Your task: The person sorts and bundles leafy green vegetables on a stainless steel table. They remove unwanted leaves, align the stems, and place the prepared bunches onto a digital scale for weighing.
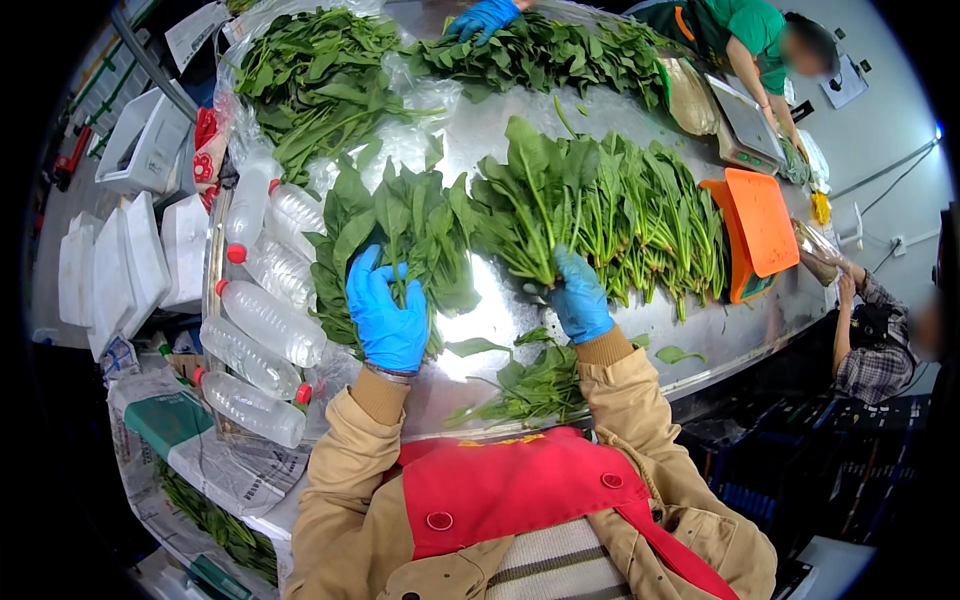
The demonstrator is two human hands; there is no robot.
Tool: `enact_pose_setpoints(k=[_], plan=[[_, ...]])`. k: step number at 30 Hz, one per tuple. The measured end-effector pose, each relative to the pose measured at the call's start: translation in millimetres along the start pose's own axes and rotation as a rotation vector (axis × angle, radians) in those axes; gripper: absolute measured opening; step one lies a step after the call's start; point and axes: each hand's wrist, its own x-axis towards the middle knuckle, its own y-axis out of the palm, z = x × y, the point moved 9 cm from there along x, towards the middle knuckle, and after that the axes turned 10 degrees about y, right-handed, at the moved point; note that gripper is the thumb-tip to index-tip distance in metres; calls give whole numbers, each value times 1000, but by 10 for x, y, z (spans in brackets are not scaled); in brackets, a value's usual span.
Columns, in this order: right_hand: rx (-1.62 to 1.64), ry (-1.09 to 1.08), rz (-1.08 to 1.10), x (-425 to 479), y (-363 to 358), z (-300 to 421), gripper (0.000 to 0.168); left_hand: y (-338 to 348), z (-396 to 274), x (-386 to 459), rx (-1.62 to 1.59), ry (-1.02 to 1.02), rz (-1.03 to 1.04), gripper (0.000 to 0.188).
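My right hand point(581, 296), in a blue glove, is closed around the stem ends of a bunch of spinach point(531, 202). Its leaves fan out away from me, beside a long row of spinach point(652, 217) whose stems face my side. At the left, my blue-gloved left hand point(386, 311) rests on a pile of loose spinach leaves point(442, 240). Its thumb and fingers are spread around a stem; whether they grip it is hidden among the leaves. Loose leaves and stems point(532, 386) lie on the metal table point(480, 322) between my forearms.
Several plastic bottles with red caps point(274, 322) line the table's left edge. More greens point(322, 75) lie at the back, where another person's gloved hand point(484, 19) rests. An orange scale point(757, 225) and a metal-topped scale point(746, 124) stand right. Two people point(874, 345) work there.
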Motion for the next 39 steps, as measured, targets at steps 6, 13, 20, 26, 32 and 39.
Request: enact_pose_setpoints(k=[6,13,20,26,32,39], plan=[[-669,-420,-333,-423,-39,581,29,-70,-287,83,-16,31,27,48],[-1107,-644,-661,-344,-423,837,21,-89,-1120,273,-28,278,71,37],[-856,-575,-570,-455,-371,745,17,1039,-807,-154,-799,-314,330,17],[-1043,-704,-371,-649,115,548,14,1648,-738,-325,-1095,-848,406,27],[-434,-212,-212,-351,-231,227,22,1647,-596,-402,-1052,-881,418,26],[-218,51,-80,-284,-174,60,20,1336,-779,-366,-1055,-591,281,13]])
